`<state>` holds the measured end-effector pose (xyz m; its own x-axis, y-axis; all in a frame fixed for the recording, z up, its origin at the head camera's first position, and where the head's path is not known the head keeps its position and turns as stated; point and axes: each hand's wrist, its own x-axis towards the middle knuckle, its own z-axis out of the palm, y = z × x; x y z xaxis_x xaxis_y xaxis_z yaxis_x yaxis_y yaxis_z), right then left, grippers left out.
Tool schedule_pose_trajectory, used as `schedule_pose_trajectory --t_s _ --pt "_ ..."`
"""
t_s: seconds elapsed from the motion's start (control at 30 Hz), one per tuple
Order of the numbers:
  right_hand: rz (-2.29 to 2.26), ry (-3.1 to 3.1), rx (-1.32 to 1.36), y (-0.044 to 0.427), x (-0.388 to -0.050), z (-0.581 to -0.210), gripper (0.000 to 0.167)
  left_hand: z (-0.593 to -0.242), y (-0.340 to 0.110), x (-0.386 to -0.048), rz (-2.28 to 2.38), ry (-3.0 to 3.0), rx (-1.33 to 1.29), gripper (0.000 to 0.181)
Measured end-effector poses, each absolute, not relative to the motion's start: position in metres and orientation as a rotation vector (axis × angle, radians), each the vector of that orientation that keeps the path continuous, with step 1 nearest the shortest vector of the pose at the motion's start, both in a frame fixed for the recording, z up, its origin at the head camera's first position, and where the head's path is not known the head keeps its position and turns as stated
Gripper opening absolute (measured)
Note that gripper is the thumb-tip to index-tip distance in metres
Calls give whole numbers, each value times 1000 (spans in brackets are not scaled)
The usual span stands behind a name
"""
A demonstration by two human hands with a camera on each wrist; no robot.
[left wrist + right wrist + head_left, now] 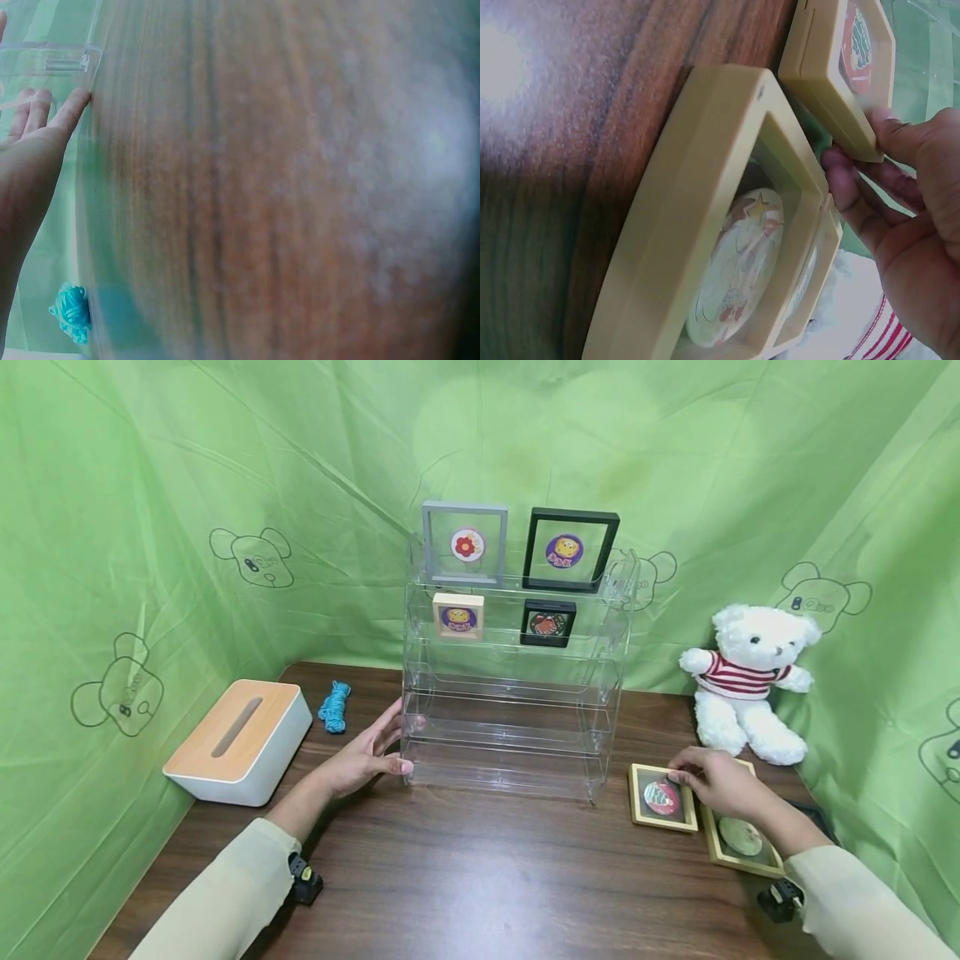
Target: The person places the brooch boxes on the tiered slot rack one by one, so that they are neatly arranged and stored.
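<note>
A clear tiered rack (502, 735) stands mid-table, with two larger frames, one grey (465, 578) and one black (562, 586), on top and two small ones below. Against its lower left side rests my left hand (360, 764), fingers spread, also seen in the left wrist view (37, 142). At the right, my right hand (723, 785) pinches the edge of a small yellow frame (636, 818) with a red and green round picture. The right wrist view shows thumb and fingers of this hand (915, 202) at the corner of that frame (829, 112).
A larger yellow frame (750, 867) lies beside the small one, with another yellow frame (829, 247) and a dark frame (812, 814) partly hidden behind. A white teddy bear (750, 693) sits back right. Blue cord (334, 707) and a wood-topped tissue box (255, 760) are at left.
</note>
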<state>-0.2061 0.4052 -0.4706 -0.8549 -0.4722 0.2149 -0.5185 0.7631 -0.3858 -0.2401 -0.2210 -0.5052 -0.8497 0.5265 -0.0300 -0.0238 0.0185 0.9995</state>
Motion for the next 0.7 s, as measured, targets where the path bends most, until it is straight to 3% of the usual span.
schedule_pose_trajectory --t_s 0.17,0.7 --pt "770 -2980 635 407 -204 -464 3 -505 -220 -240 1896 1888 525 122" --pt "881 -2835 499 416 -201 -423 20 -506 -220 -241 1910 1879 547 122"
